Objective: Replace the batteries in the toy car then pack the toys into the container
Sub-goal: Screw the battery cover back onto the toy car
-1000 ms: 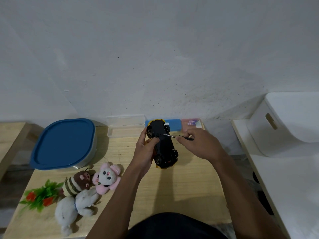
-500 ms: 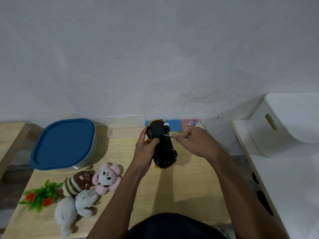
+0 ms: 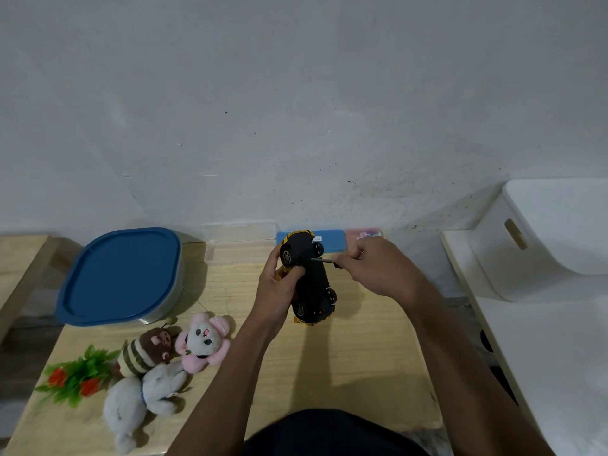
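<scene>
Two hands busy. Our left hand (image 3: 279, 291) is clamped round the toy car (image 3: 309, 278), held belly-up off the desk (image 3: 345, 357), black underside facing us, yellow body just showing at both ends. Our right hand (image 3: 375, 268) pinches a small screwdriver (image 3: 324, 261) by the handle, tip touching the underside close to the wheel nearest our left thumb. We read this as working the battery-cover screw; cover looks still on, no batteries visible anywhere.

Container (image 3: 121, 278) sits well out beyond the left hand, blue lid on. Three plush toys (image 3: 171, 357) lie below and outboard of the left wrist, touching each other, next to a plastic plant (image 3: 75, 376). Blue flat case (image 3: 332, 240) is directly behind the car, by the wall. Nothing packed yet.

Risks from here, our guess:
- Tip is thin and the driver comes in at a shallow angle. If it isn't seated square it can cam out, chew the screw head, or skid toward the left thumb.
- Car is held in the air, not braced on the desk. Push too hard and it can twist in the grip.
- Tiny screw, once free, can drop off the underside and roll off the desk edge. Can't tell if the tip is magnetic.
- Lid is still on the container, so packing needs a free hand first.
</scene>
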The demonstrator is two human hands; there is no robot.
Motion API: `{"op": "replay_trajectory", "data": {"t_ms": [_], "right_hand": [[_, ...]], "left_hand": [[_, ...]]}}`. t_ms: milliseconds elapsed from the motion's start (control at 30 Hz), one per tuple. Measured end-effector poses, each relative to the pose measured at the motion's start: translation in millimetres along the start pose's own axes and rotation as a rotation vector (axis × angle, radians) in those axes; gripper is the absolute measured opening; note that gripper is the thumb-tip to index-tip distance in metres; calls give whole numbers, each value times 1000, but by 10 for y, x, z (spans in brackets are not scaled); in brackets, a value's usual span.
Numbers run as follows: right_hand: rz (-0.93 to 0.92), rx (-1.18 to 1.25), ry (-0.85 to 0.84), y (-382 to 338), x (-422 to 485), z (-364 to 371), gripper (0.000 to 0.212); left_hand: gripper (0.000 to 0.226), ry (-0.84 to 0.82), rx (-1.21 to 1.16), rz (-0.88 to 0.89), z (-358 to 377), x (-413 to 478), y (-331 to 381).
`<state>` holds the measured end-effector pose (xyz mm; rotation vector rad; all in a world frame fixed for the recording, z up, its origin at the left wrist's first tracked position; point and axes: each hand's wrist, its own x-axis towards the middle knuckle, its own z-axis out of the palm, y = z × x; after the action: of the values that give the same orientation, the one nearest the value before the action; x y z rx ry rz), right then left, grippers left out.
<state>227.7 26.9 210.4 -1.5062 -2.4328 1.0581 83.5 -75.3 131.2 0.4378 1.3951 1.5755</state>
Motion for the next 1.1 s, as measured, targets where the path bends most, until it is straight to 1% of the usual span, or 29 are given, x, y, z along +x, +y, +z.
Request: {"op": "replay_trajectory", "data": {"t_ms": [100, 200, 467, 633, 767, 833, 933, 1100], "right_hand": [[1, 27, -90, -8, 1, -18, 22], [-32, 13, -99, 18, 19, -8, 15], [-129, -129, -24, -12, 20, -63, 18], [-156, -37, 34, -4, 91, -98, 10], [-178, -64, 59, -23, 155, -155, 29], [-160, -59, 42, -43, 178, -171, 31], [-117, 16, 39, -70, 198, -175, 20], [-113, 32, 0, -94, 180, -201, 17]], "left_hand": [[51, -6, -2, -2, -1, 8, 3], [53, -5, -14, -8, -7, 23, 13], [51, -7, -23, 3, -24, 53, 57], [53, -24, 41, 61, -45, 108, 190], [53, -56, 98, 120, -48, 145, 317], [53, -65, 132, 140, -33, 155, 354], [53, -72, 162, 160, -12, 166, 379], [53, -70, 130, 169, 4, 169, 415]]}}
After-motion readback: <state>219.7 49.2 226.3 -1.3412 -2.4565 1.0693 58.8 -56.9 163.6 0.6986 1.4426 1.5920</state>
